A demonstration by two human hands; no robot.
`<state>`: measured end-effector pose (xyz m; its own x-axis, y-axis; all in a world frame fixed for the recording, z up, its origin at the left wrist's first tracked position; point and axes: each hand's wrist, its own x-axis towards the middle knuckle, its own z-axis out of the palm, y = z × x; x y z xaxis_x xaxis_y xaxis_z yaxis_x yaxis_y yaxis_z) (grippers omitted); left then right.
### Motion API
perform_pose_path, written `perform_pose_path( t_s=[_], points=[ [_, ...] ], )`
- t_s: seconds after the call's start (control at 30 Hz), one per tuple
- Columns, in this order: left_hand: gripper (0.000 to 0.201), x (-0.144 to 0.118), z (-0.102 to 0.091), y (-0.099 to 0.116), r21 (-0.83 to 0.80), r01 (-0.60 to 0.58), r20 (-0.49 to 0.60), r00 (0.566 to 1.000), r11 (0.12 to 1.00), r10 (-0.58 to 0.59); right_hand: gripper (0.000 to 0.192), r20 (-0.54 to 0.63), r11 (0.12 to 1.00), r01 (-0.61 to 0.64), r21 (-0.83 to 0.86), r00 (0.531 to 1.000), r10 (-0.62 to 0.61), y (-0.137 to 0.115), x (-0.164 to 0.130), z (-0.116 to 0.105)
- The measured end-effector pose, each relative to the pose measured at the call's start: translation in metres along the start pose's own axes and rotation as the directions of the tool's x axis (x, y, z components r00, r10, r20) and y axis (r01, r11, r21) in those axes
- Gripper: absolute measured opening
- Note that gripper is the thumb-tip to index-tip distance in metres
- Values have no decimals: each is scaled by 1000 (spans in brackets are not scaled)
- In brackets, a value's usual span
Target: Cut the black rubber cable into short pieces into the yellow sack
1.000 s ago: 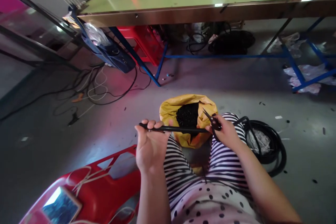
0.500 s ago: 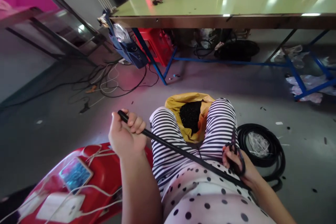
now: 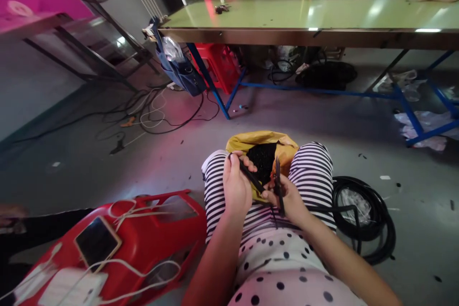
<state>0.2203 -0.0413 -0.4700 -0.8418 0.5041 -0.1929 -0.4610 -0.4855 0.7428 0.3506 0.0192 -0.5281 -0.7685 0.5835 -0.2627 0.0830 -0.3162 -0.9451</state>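
My left hand (image 3: 236,186) is closed around the end of a black corrugated tube (image 3: 254,179), above my lap. My right hand (image 3: 289,201) grips dark scissors (image 3: 278,181), blades pointing up and away from me. Its fingertips also touch the tube near the left hand. Between my knees sits an open yellow bag (image 3: 241,140) with small black pieces (image 3: 263,158) inside. From the right hand, the tube trails across my right thigh to a black coil (image 3: 385,234) on the floor.
At my left, a red stool (image 3: 154,227) bears a phone (image 3: 98,244), white cables and a white power bank (image 3: 71,287). Ahead stands a green-topped table (image 3: 279,14) with blue legs. Loose cables (image 3: 158,124) lie on the floor, and part of another person (image 3: 32,229) shows at far left.
Both hands have come together over the bag. My left hand moved right with the tube end; my right moved left with the scissors. The phone screen went dark.
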Motion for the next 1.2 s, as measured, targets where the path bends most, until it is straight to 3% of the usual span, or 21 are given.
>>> perform_pose_path(
  t_s=[0.17, 0.27, 0.43, 0.53, 0.63, 0.73, 0.83, 0.9, 0.97, 1.0, 1.07, 1.1, 1.17, 1.2],
  points=[
    [44, 5, -26, 0, 69, 154, 128, 979, 986, -161, 64, 8, 936, -234, 263, 971, 240, 7, 5, -4],
    [43, 6, -34, 4, 135, 136, 147, 977, 982, -155, 64, 66, 894, -329, 306, 944, 325, -4, 7, -18],
    [32, 22, -48, 45, 57, -99, 146, 985, 993, 90, 56, 268, 964, -260, 56, 934, 236, -27, -11, -56],
    [36, 44, -67, 82, -74, -261, 36, 964, 962, 264, 50, 319, 961, -184, -208, 915, 245, -33, -31, -85],
    [34, 57, -86, 112, -58, -407, -61, 913, 911, 404, 45, 255, 914, -191, -359, 922, 293, -29, -51, -108],
    [31, 54, -94, 133, 53, -524, -79, 846, 850, 527, 46, 161, 872, -187, -453, 945, 286, -17, -64, -123],
    [31, 40, -87, 145, 149, -590, -24, 800, 794, 599, 50, 72, 858, -202, -472, 961, 266, -7, -65, -124],
    [35, 32, -77, 143, 192, -607, 15, 787, 771, 616, 56, 6, 876, -216, -432, 970, 242, -6, -59, -114],
    [41, 25, -64, 129, 229, -574, 44, 813, 786, 580, 64, -16, 908, -194, -371, 979, 203, -6, -48, -93],
    [42, 23, -57, 117, 245, -518, 48, 851, 819, 523, 67, -2, 927, -167, -337, 984, 176, -5, -42, -80],
    [43, 22, -46, 90, 272, -309, -10, 946, 911, 324, 67, 76, 960, -105, -258, 989, 129, 0, -30, -50],
    [44, 22, -42, 76, 238, -205, -57, 973, 949, 224, 63, 127, 972, -96, -215, 984, 126, 4, -26, -35],
    [43, 25, -37, 51, 110, 56, -146, 989, 992, -40, 58, 213, 981, -127, -146, 965, 157, 16, -20, -11],
    [43, 27, -36, 41, 23, 179, -199, 965, 984, -171, 57, 232, 982, -145, -122, 958, 170, 22, -18, -3]
  ],
)
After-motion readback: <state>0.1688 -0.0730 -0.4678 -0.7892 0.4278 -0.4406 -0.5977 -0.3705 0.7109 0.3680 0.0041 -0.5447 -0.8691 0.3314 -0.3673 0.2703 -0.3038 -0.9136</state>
